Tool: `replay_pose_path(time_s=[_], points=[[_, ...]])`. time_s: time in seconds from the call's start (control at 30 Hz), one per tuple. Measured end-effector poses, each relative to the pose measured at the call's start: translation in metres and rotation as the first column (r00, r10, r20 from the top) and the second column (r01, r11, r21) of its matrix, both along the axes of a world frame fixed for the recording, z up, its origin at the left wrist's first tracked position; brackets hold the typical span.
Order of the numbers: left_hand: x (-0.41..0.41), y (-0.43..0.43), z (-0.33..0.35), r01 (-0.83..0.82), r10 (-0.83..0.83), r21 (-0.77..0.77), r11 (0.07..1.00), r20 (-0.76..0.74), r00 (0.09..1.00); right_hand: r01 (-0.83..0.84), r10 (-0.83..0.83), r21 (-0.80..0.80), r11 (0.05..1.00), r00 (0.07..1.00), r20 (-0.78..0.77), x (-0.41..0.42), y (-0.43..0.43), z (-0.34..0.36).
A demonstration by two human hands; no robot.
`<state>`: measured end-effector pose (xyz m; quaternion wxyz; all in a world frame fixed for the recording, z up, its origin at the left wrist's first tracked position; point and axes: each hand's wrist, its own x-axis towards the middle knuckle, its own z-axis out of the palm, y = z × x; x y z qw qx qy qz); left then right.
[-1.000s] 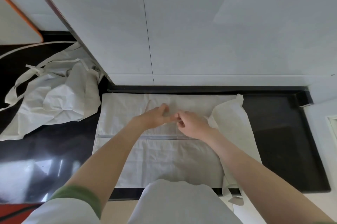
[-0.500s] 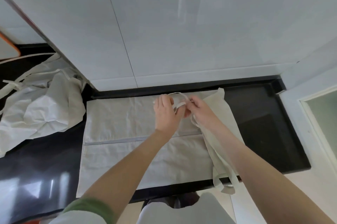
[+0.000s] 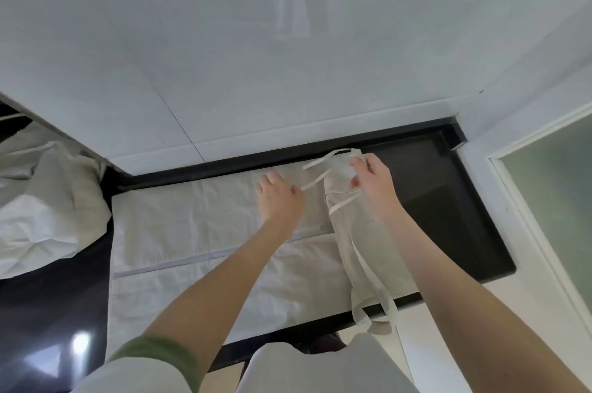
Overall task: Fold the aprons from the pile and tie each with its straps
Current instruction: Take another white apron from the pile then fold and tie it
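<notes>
Two hands work the right end of the apron (image 3: 208,232), flat on the countertop (image 3: 448,216): your right hand (image 3: 373,187) pinches a strap (image 3: 317,179), your left hand (image 3: 280,197) rests at a strap end, grip unclear. You seem to be sorting straps; next, lay them straight before folding.

Your apron (image 3: 198,232) is plain off-white with one pale grey-blue stripe (image 3: 179,266) across it, and the straps (image 3: 344,202) match. The tabletop (image 3: 448,216) is glossy black, the wall tiles (image 3: 224,56) are white, the pile (image 3: 41,216) on the left is the same off-white, and your cuff (image 3: 157,357) is green.
</notes>
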<state>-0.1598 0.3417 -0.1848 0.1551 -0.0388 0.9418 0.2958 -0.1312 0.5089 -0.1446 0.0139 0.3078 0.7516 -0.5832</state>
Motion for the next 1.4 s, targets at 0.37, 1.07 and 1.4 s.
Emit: replay_pose_path(time_s=[0.37,1.07,1.4], points=[[0.016,0.038,-0.005,0.410,-0.375,-0.107,0.906,0.245,0.894,0.017,-0.071,-0.342,0.940,0.987,-0.146,0.001,0.008,0.003],[-0.001,0.020,-0.001,-0.445,0.098,0.302,0.843,0.728,0.679,-0.728,0.647,-0.171,0.664,0.446,0.618,0.063,0.000,-0.032],[0.003,-0.048,0.027,-0.355,-0.470,0.675,0.647,0.719,0.512,-0.284,0.407,-0.672,0.684,0.913,0.029,0.017,-0.056,0.005]])
